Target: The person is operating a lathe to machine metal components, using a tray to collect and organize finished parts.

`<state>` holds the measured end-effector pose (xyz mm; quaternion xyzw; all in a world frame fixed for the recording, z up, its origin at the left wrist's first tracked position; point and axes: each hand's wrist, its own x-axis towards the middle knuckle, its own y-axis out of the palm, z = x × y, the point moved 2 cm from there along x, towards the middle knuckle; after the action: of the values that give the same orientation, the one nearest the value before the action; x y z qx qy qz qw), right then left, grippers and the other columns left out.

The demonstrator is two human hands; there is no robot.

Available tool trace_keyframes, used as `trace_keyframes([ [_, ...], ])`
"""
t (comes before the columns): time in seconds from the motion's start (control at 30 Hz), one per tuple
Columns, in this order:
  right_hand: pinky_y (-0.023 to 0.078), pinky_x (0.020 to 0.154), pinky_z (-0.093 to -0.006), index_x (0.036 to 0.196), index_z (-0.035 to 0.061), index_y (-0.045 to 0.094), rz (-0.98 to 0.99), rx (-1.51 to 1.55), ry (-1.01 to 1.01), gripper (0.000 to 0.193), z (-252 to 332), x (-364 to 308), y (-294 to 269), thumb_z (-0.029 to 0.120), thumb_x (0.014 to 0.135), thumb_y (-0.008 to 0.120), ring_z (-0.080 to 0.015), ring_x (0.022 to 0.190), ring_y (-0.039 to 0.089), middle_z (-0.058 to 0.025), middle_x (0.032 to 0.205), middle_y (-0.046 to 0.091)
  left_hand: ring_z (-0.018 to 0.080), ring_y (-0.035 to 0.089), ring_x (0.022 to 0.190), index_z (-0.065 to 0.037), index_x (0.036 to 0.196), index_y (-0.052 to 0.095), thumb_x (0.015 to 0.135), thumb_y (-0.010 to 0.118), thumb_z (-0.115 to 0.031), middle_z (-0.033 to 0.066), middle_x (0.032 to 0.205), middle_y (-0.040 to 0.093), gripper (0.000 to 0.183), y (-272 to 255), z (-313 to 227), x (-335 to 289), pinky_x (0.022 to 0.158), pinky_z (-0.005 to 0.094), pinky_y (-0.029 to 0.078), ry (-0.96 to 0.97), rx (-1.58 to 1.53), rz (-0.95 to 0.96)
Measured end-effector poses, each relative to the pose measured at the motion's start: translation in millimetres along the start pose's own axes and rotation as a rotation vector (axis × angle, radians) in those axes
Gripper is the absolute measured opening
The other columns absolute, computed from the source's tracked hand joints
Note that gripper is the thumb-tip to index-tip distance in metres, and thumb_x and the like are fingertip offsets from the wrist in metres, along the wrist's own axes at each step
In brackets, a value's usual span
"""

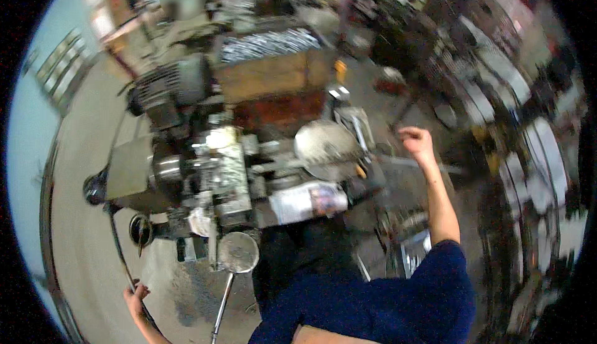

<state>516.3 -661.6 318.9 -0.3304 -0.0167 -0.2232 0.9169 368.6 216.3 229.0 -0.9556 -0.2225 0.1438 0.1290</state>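
The left hand [135, 294], at the lower left of the frame, has its fingers curled round a dark rod [120, 244], clamped on it as far as the blur lets one see. The rod slants from that hand up to a boxy grey housing [129, 173] at the centre left, part of a machine that carries a finned motor [165, 92] above and a bright metal cylinder [168, 168] at its right side. The right hand [415, 140] is raised right of the centre, its forearm coming up from a navy sleeve [444, 269]; its fingers are bent toward the left, and whether their tips touch one another cannot be told. Nearest to it on the left stands a round, pale metal disc [324, 144], the hand being apart from it. Just below the disc lies a printed sheet [301, 202], partly white and partly coloured. At the lower middle, a round grey dish [238, 252] sits at the top of a shiny bar [222, 306] that runs down to the bottom edge, to the right of the left hand. Near the top centre, many small silvery pieces [270, 44] lie heaped behind a brown panel [273, 76]. A pale blue wall [31, 139] curves along the far left, beside the grey floor [81, 157].
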Motion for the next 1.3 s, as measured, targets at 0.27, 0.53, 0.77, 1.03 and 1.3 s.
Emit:
trace_keyframes([
  [0.27,0.046,0.064,-0.0297,0.085,-0.0008,0.065,-0.176,-0.398,0.207,0.026,-162.5,-190.6,-118.1,0.015,0.065,0.059,-0.0206,0.067,0.06,-0.0138,0.077,0.064,0.0209,0.059,0.074,0.002,0.109,0.052,0.083,0.06,-0.021,0.0136,0.087,0.061,0.035,49.0,-14.1,-19.1,0.068,0.0325,0.049,-0.134,0.056,-0.049],
  [0.53,0.049,0.078,-0.0384,0.075,0.0006,0.065,0.067,-0.778,0.839,0.027,-234.0,-333.0,-91.9,0.025,0.066,0.059,-0.0347,0.085,0.061,-0.0225,0.085,0.062,0.0272,0.06,0.079,-0.006,0.113,0.054,0.079,0.063,-0.03,0.0156,0.093,0.061,0.043,87.3,-45.8,-34.7,0.072,0.0377,0.048,-0.113,0.124,-0.047],
  [0.77,0.046,0.084,-0.0364,0.079,0.0001,0.065,0.432,-0.876,0.811,0.031,-247.1,-341.4,-84.5,0.024,0.06,0.062,-0.0308,0.096,0.058,-0.0208,0.096,0.061,0.0326,0.06,0.084,-0.012,0.117,0.055,0.076,0.066,-0.038,0.0173,0.099,0.062,0.049,67.3,-44.7,-35.5,0.075,0.0423,0.048,-0.108,0.154,-0.054],
  [1.03,0.045,0.086,-0.0357,0.086,0.0087,0.068,0.437,-0.832,0.782,0.031,-278.9,-356.8,-88.6,0.026,0.062,0.058,-0.0313,0.097,0.057,-0.0169,0.101,0.061,0.0308,0.061,0.085,0.001,0.117,0.054,0.083,0.057,-0.03,0.0195,0.099,0.062,0.046,126.0,-116.0,-123.9,0.074,0.0414,0.049,0.002,0.1,-0.131],
  [1.3,0.044,0.09,-0.0353,0.09,0.0024,0.065,0.342,-0.807,0.949,0.038,-272.0,-341.3,-83.0,0.031,0.065,0.058,-0.03,0.105,0.054,-0.0183,0.105,0.06,0.0295,0.061,0.084,0.002,0.117,0.054,0.084,0.056,-0.029,0.0197,0.098,0.062,0.045,84.0,-77.6,-64.3,0.074,0.0403,0.049,-0.053,0.166,-0.104],
])
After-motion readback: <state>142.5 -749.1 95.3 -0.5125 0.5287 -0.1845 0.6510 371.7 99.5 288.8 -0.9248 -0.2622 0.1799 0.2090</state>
